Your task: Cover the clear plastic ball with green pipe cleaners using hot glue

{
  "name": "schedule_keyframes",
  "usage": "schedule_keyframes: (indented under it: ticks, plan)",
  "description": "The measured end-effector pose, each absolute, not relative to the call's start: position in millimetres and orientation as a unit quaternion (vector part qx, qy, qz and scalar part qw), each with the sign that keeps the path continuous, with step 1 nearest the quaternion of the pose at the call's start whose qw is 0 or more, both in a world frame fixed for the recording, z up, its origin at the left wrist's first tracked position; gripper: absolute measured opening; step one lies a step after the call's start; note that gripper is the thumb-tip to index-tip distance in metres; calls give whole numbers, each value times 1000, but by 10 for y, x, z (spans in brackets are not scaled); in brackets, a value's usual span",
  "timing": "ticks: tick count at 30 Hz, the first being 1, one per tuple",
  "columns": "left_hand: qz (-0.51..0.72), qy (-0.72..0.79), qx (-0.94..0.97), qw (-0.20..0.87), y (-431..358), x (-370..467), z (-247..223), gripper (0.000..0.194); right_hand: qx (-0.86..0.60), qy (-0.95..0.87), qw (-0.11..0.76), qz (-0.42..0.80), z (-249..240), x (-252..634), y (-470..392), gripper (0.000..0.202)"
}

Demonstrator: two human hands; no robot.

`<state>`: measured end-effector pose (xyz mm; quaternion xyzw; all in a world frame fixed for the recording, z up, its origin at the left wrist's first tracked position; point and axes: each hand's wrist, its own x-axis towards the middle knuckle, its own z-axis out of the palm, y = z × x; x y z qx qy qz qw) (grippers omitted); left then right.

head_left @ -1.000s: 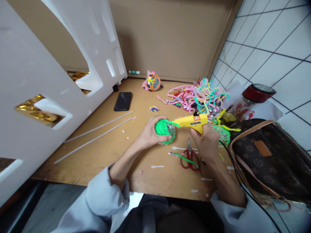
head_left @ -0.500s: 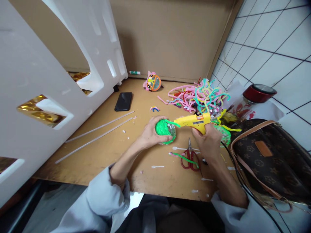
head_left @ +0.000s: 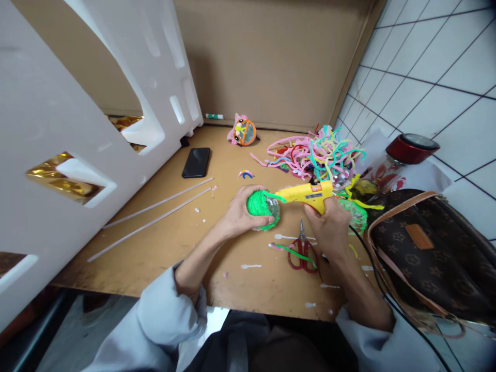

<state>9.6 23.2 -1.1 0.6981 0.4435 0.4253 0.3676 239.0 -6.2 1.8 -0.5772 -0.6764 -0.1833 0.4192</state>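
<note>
My left hand [head_left: 241, 213] is wrapped round a clear, rounded object covered in green pipe cleaner [head_left: 260, 206], a loose green end sticking out to the right. My right hand [head_left: 329, 219] grips a yellow hot glue gun [head_left: 306, 194] by its handle. The gun's nozzle points left, close to that loose end; whether they touch I cannot tell. Below the gun lie red-handled scissors [head_left: 296, 257], with a green pipe cleaner piece [head_left: 292, 251] across them. Behind my right hand sits a second green-wrapped object [head_left: 355, 216], partly hidden.
Pink and teal pipe cleaners [head_left: 310, 152] are heaped at the back right. A brown handbag [head_left: 445, 253] and a red-lidded jar [head_left: 411, 150] stand at the right. Glue sticks [head_left: 155, 222], a black phone [head_left: 196, 162] and a pink-orange craft figure [head_left: 243, 130] lie on the table.
My right hand and the glue gun have shifted very slightly left. My left hand keeps its hold on the green-wrapped object, almost unmoved.
</note>
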Motion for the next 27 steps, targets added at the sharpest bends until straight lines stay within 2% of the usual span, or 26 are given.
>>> schedule_keyframes:
  ticks: [4, 12, 27]
  plan:
    - [428, 439, 695, 376, 239, 91, -23, 73, -613, -654, 417, -151, 18, 2396, -57, 20]
    - [433, 439, 693, 374, 230, 101, -27, 73, -580, -686, 413, -149, -3, 2362, -70, 14]
    - [423, 443, 696, 375, 232, 99, -4, 73, -595, -679, 404, -145, 20, 2398, -73, 20]
